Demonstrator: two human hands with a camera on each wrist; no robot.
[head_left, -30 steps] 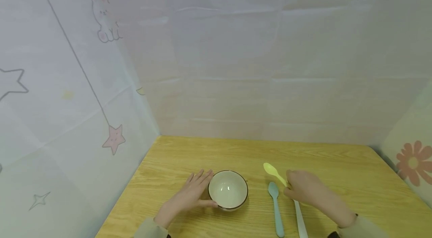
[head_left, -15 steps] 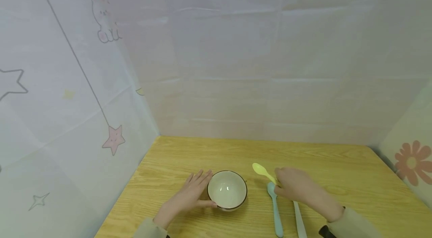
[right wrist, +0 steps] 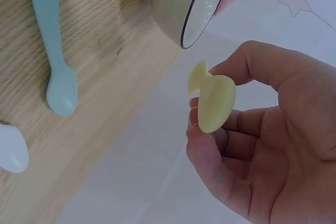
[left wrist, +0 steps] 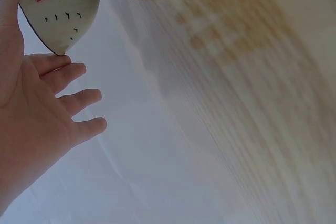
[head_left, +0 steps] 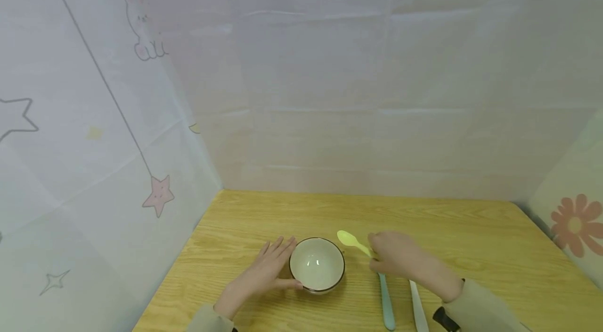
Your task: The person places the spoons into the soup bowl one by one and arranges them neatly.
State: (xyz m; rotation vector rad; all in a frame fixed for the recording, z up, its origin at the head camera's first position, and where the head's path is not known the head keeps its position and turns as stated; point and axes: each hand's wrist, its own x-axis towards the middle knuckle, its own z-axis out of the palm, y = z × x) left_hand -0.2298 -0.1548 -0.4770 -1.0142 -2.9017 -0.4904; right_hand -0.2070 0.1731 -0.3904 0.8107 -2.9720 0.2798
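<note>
A cream bowl [head_left: 317, 265] with a dark rim stands upright on the wooden table. My left hand [head_left: 264, 273] rests against its left side, fingers spread and fairly straight; in the left wrist view the thumb and index fingertip touch the bowl [left wrist: 68, 9], which is painted with a red and green pattern. Between thumb and fingers my right hand [head_left: 400, 256] pinches a yellow spoon [head_left: 348, 239], its spoon head pointing left to the bowl's upper right rim. The handle's rounded end shows in the right wrist view, below the bowl [right wrist: 173, 3].
A light blue spoon [head_left: 387, 303] lies on the table [head_left: 282, 211], partly hidden under my right hand. Beside it lies a white spoon [head_left: 418, 308], its far part covered by the right forearm. Pale printed cloth [head_left: 311, 86] hangs behind and at both sides.
My right hand has moved left with the yellow spoon, from over the white spoon to over the blue one, closer to the bowl. The left hand and bowl stay put.
</note>
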